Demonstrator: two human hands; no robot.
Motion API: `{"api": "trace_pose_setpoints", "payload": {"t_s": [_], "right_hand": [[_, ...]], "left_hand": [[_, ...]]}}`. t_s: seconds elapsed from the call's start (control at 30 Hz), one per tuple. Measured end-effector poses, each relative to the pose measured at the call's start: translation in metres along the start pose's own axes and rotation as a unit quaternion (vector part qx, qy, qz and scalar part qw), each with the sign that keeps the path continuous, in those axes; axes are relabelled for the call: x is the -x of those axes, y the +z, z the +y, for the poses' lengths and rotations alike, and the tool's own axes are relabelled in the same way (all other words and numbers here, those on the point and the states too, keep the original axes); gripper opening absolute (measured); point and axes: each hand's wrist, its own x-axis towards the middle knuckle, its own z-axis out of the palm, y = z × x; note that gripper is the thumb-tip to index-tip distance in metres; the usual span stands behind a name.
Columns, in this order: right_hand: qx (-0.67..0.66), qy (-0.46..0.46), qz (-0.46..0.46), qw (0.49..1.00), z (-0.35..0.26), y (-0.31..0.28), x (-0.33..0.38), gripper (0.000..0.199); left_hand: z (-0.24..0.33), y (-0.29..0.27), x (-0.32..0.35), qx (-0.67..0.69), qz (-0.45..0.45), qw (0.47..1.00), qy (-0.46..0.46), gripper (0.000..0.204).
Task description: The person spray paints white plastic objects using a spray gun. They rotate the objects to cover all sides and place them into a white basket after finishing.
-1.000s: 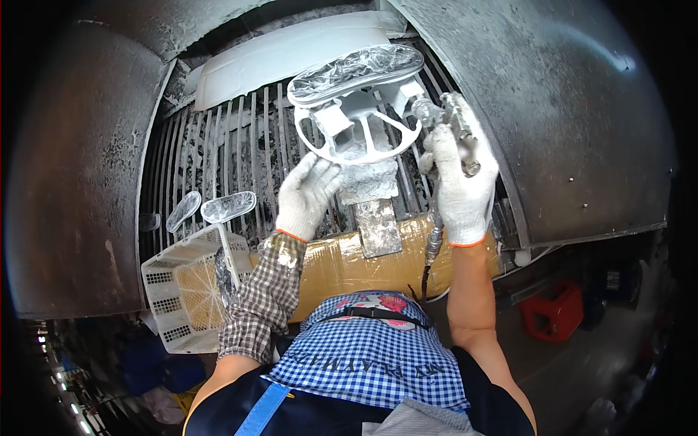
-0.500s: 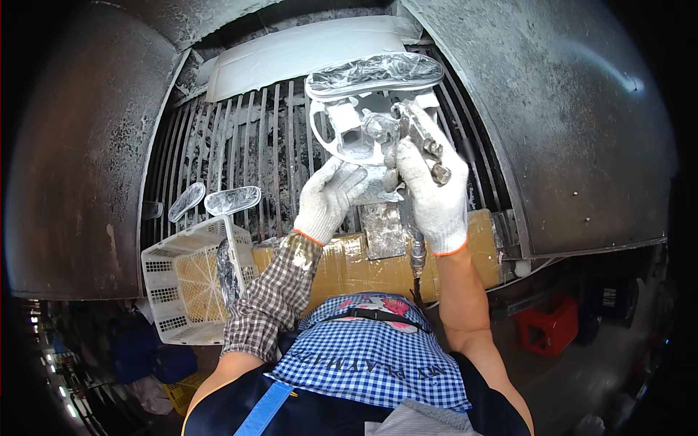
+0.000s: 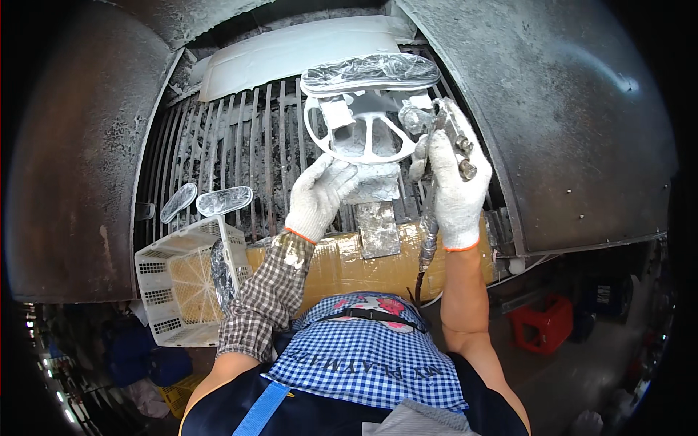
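Note:
A white-coated curved frame with spokes stands ahead of me on a small whitened stand. Along its far side lies a long oval pad wrapped in clear film. My left hand, in a white knit glove, is at the frame's near left rim. Its fingers are stretched out and look to touch the rim; whether they bear on the stand beneath I cannot tell. My right hand, gloved too, grips a spray gun crusted with white, right of the frame. A hose joint hangs below it.
Slatted grating lies under the work, between dark metal side panels. Two film-wrapped oval pieces rest at the left, by a white plastic basket. A tan taped ledge runs before me. A red stool stands lower right.
My right hand has moved right with the spray gun, away from the frame, uncovering its right part and spokes. The left hand stays by the rim.

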Motion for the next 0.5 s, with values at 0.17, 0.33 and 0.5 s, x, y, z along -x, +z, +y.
{"api": "trace_pose_setpoints", "payload": {"t_s": [0.17, 0.33, 0.5], "right_hand": [[-0.027, 0.02, 0.023, 0.999, -0.008, -0.012, 0.001, 0.048], [-0.067, 0.04, 0.031, 0.996, -0.017, -0.019, 0.005, 0.049], [-0.042, 0.031, 0.032, 0.998, -0.023, -0.029, 0.006, 0.051]], "left_hand": [[0.004, -0.001, 0.0, -0.005, -0.012, 1.0, 0.005, 0.065], [0.01, 0.001, -0.001, -0.015, -0.026, 0.999, 0.013, 0.068], [0.017, -0.009, -0.006, -0.008, -0.031, 0.999, 0.016, 0.067]]}}
